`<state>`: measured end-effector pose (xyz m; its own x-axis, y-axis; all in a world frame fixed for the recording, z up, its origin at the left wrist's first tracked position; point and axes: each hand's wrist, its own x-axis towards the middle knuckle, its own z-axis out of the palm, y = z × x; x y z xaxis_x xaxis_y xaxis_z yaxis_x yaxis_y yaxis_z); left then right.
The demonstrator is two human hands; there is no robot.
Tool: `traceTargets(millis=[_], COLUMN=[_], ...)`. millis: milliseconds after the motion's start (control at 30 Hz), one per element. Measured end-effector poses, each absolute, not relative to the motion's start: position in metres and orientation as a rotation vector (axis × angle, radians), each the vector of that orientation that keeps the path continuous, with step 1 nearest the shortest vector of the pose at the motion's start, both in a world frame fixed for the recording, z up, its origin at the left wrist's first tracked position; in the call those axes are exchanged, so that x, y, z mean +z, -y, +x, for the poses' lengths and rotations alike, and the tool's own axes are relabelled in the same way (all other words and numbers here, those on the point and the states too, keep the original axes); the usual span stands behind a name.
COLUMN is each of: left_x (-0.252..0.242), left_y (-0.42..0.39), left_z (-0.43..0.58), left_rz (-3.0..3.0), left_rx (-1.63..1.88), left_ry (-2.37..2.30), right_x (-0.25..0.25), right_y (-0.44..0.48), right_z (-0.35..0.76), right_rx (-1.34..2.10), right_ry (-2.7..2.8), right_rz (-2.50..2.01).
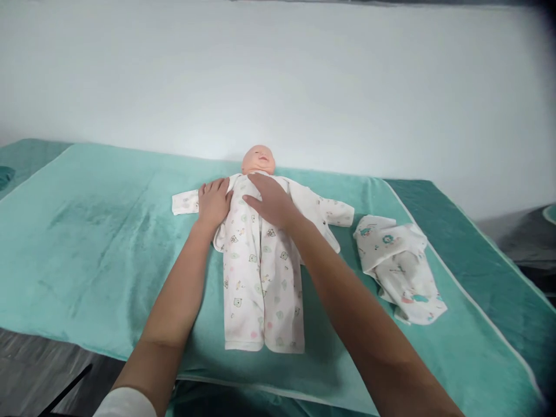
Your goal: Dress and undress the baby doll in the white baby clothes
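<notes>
A baby doll lies face up near the far edge of a bed, its head above a white printed baby top with sleeves spread to both sides. White baby pants with small animal prints lie lengthwise over the doll's front, legs toward me. My left hand rests on the top by the left sleeve, fingers spread. My right hand lies flat across the upper part of the pants at the chest, thumb apart. Neither hand grips anything. The doll's body and limbs are hidden under the clothes.
A crumpled white printed cloth lies to the right on the green bed cover. Behind the bed stands a white wall. Grey floor shows at the lower left, past the bed's near edge.
</notes>
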<state>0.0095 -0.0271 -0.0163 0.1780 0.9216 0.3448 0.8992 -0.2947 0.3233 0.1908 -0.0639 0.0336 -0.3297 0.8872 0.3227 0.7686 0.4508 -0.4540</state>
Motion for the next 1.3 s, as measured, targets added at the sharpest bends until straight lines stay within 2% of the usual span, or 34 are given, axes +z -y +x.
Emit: traceTargets(millis=[133,233,367,700,933,1033,1200,1300], left_x=[-0.013,-0.012,-0.014,-0.014,-0.022,-0.025,-0.018,-0.014], left_y=[0.016,0.01,0.008,0.009,0.015,0.02,0.034,0.038], left_z=[-0.007,-0.021,-0.032,-0.031,-0.042,-0.045,-0.038,-0.032], left_rz=[2.245,2.006,1.918,1.885,1.81,1.82,1.884,2.125], left_rx=[0.616,0.622,0.651,0.67,0.87,0.844,0.801,0.772], left_ry=[-2.071,-2.234,-2.207,-2.154,-2.079,-2.042,-2.188,-2.174], right_x=[0.051,0.06,0.065,0.054,0.079,0.088,0.082,0.068], right_y=[0.023,0.017,0.019,-0.015,-0.006,0.004,0.01,0.003], right_z=[0.161,0.165,0.174,0.099,0.14,0.157,0.151,0.13], right_rx=[0.166,0.2,0.252,0.004,-0.173,-0.223,-0.162,-0.068], right_ry=[2.419,2.514,2.553,3.019,2.941,2.834,2.769,2.789], right_rz=[-1.667,-1.772,-1.77,-1.552,-1.626,-1.711,-1.682,-1.634])
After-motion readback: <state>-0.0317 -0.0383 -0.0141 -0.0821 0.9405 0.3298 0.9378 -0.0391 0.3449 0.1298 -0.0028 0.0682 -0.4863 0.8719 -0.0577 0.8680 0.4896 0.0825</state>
